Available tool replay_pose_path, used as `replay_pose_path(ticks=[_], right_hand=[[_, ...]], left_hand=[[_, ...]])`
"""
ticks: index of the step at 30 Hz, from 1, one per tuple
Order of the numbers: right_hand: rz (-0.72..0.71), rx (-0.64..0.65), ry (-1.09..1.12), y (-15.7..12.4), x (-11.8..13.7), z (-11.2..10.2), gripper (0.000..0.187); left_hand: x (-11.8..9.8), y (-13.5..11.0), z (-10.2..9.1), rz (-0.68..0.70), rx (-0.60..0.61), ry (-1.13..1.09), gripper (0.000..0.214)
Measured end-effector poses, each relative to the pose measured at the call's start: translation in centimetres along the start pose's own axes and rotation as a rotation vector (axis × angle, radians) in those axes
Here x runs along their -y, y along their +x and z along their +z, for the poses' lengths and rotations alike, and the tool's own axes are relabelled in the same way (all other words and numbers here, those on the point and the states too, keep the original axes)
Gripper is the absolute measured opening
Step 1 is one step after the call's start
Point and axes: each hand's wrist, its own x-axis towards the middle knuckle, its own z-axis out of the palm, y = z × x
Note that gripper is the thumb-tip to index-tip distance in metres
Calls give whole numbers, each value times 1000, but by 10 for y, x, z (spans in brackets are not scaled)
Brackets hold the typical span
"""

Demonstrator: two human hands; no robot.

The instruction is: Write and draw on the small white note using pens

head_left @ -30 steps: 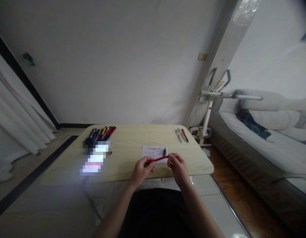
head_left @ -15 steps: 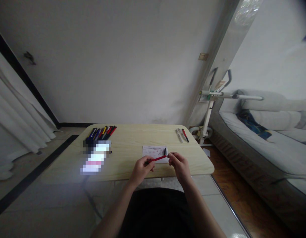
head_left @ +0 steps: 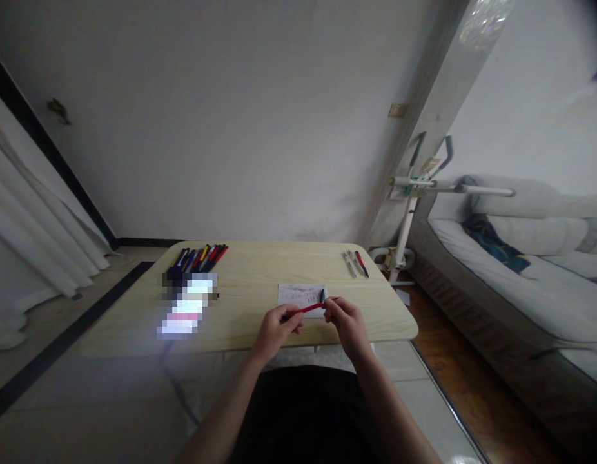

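Observation:
A slim red pen (head_left: pixel 310 308) is held level above the front part of the table. My left hand (head_left: pixel 278 328) is closed around its left end, which the fingers hide. At the pen's right end, my right hand (head_left: pixel 347 322) pinches a thin dark stick, perhaps a refill or the pen's tip; it is too small to tell. Beneath the pen lies a sheet of white paper (head_left: pixel 293 294) with printing and reddish marks. A short black piece (head_left: pixel 322 295), cap-like, shows at the paper's right side.
Several dark, red, blue and yellow pens (head_left: pixel 196 259) lie in a row at the table's back left. Several silvery pens (head_left: pixel 349 264) and a red one (head_left: pixel 361 263) lie at the back right. A bright pixelated patch (head_left: pixel 187 306) covers the left of the table (head_left: pixel 250 283).
My right hand has shifted slightly left, so its fingertips are now right at the red pen's end. My left hand and the pen have barely moved.

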Motion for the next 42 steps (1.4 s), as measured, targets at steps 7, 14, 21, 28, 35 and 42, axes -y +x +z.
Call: replay_pose_path(ticks=[7, 14, 21, 28, 35, 42], right_hand=[[-12, 44, -44, 4, -2, 4, 24], [-53, 101, -106, 5, 4, 10, 21], [-49, 125, -121, 4, 1, 18, 21], [-33, 143, -90, 0, 2, 23, 20], [-27, 139, -84, 0, 2, 22, 19], [-19, 193, -93, -1, 1, 20, 17]], left_hand=[[1, 0, 1, -1, 19, 27, 27], [0, -2, 2, 23, 31, 8, 27], [2, -1, 3, 9, 2, 4, 29], [-2, -2, 3, -7, 2, -5, 31], [-6, -4, 2, 14, 85, 33, 29], [-9, -5, 3, 18, 117, 28, 29]])
